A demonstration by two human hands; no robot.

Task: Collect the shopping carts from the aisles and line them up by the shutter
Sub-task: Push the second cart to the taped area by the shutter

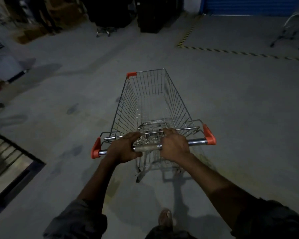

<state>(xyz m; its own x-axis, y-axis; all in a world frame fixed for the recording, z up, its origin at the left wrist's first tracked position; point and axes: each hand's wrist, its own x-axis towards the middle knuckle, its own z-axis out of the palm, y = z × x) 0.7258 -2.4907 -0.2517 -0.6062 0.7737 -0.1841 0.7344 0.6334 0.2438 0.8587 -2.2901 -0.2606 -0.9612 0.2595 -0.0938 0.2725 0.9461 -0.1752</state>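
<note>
A silver wire shopping cart with orange plastic corner caps (128,107) stands on the grey concrete floor (67,94). The 2 hands grip its chrome handle bar (147,148), with the left hand (123,148) and right hand (174,145) on either side of the middle. Far ahead on the right is a blue ribbed shutter (248,6), with yellow-and-black striped floor tape (231,51) in front of it. 1 blurred metal cart (288,28) stands near the shutter.
</note>
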